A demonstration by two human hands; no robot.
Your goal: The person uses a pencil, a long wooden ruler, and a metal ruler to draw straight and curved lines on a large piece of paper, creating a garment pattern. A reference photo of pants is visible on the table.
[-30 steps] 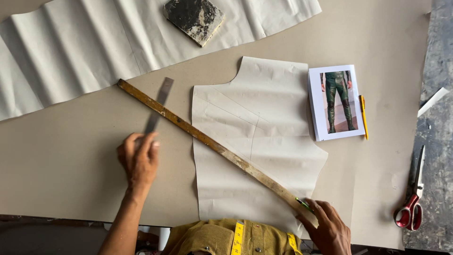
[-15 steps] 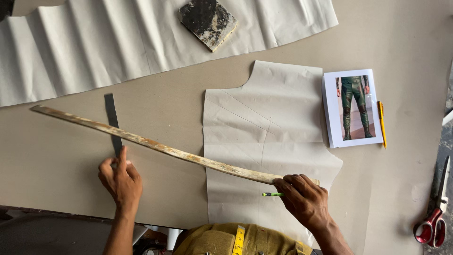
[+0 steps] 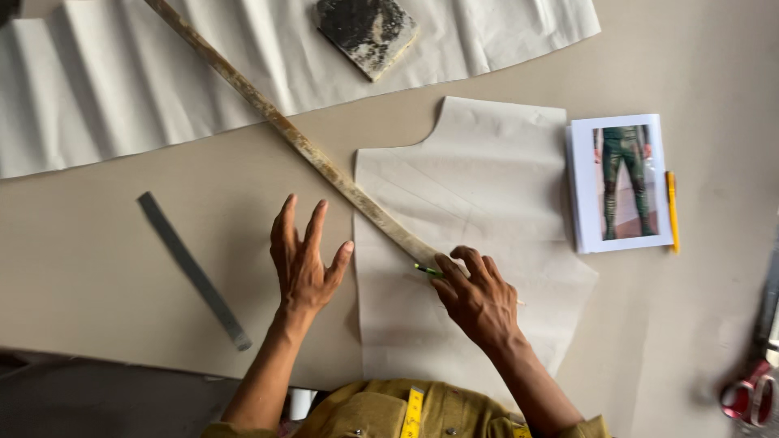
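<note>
Beige work table (image 3: 690, 57) fills almost the whole frame, with a darker strip at the lower left edge

Across the upper left lies a wide sheet of white creased paper (image 3: 122, 89), and a dark stone block (image 3: 367, 32) sits on it at the top centre. At centre lies a cut paper pattern piece (image 3: 479, 203). The right hand (image 3: 479, 296) is clenched around the lower end of a long wooden ruler (image 3: 300, 146) and a green pencil (image 3: 426, 269), resting on the pattern; the ruler runs diagonally to the upper left. The left hand (image 3: 304, 264) is released, fingers spread, just left of the pattern. A grey metal ruler (image 3: 193, 269) lies at left, apart. At right is a photo booklet (image 3: 621, 182) with a yellow pencil (image 3: 673, 209) beside it, and red scissors (image 3: 751, 397) at the lower right
</note>
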